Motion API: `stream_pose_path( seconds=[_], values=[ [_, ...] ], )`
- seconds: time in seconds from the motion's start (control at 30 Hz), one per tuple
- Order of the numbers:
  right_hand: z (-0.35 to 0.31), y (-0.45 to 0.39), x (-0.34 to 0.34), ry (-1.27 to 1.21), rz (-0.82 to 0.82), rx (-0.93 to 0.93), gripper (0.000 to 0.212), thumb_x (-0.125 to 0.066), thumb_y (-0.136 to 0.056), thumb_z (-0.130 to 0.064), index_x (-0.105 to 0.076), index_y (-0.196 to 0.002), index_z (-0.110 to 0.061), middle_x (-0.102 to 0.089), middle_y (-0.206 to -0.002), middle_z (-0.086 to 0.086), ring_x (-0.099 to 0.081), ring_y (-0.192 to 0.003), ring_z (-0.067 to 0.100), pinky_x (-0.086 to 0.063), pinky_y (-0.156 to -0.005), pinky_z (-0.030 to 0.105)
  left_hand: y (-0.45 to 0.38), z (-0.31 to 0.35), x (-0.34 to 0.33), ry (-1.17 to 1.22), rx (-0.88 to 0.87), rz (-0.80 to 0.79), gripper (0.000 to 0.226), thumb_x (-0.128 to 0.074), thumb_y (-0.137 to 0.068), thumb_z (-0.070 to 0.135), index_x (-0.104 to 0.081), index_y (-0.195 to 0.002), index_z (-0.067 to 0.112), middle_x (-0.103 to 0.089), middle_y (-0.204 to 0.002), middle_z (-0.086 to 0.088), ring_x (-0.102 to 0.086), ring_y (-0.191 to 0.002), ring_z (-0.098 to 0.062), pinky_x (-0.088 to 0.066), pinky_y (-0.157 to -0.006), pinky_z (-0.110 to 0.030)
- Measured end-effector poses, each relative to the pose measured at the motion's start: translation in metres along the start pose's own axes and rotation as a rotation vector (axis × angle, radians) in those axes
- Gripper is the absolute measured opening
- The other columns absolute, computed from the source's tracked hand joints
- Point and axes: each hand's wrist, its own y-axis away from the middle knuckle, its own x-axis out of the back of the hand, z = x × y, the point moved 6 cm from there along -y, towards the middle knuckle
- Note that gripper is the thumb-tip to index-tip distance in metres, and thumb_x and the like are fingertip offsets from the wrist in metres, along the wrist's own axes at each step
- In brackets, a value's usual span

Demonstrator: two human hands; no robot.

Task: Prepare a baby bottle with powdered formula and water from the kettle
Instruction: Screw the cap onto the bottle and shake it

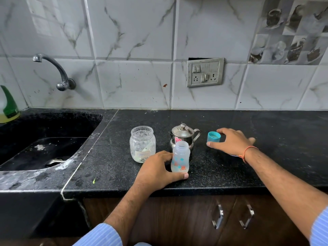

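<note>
A clear baby bottle (180, 157) with printed figures stands upright and uncapped near the front of the black counter (266, 132). My left hand (157, 172) wraps around its base. Behind it sits a small steel kettle (183, 134) with its lid on. To the left stands an open glass jar (142, 143) with a little pale powder at the bottom. My right hand (232, 142) rests on the counter, its fingers around a teal bottle cap ring (213, 137) lying right of the kettle.
A black sink (44, 150) fills the left side, with a wall tap (53, 70) above it and a green-topped soap bottle (8, 105) at its far corner. A switch and socket plate (205, 72) is on the tiled wall. Cabinet handles (219, 217) hang below the counter.
</note>
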Motion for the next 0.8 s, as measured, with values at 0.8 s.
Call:
stream_pose_path(
  seconds=[0.8],
  values=[
    [-0.097,0.082,0.057,-0.291,0.052,0.639,0.068,-0.094,-0.07,-0.056,-0.071,-0.133,-0.041,-0.058,-0.111,-0.016,-0.061,-0.101,0.008,-0.05,-0.089,0.03,0.001,0.003,0.002,-0.039,-0.002,0.007,0.08,-0.077,-0.06,0.088,-0.079,-0.126,0.043,-0.07,-0.116,0.025,-0.065,-0.107,0.005,-0.056,-0.094,-0.027]
  ],
)
